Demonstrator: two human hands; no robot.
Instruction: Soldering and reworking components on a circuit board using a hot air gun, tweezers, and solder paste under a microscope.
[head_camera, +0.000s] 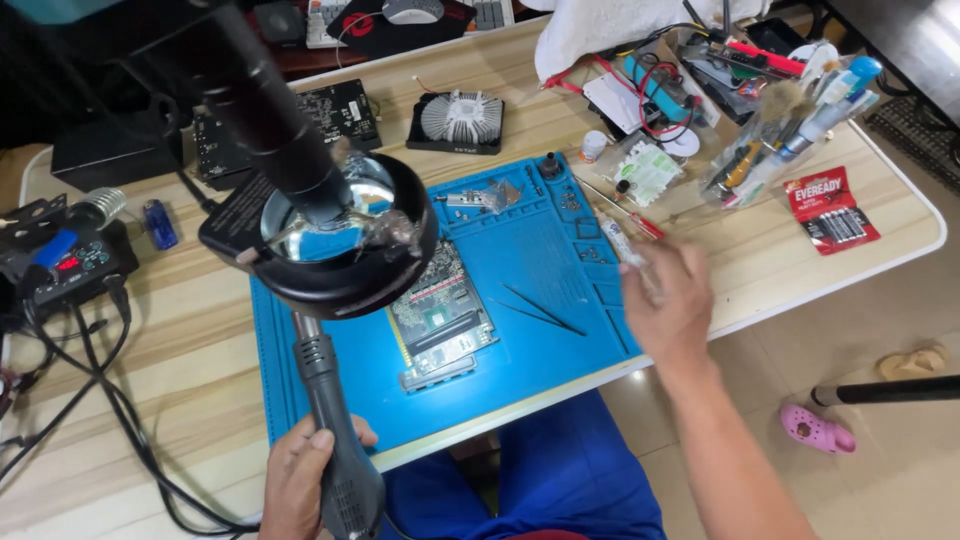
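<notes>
Microscope overhead — blue mat, cluttered wooden table.

1. This is an electronics repair workshop, set up on a wood-grain counter.
2. A blue silicone repair mat covers the middle, with a bare circuit board, black tweezers and small screws lying on it.
3. A black microscope with a ring light stands over the mat.
4. A hot-air rework station with a red digital display sits at the left, cables trailing.
5. A finned heatsink fan, a second circuit board and a clear holder of hand tools crowd the far edge.
</notes>
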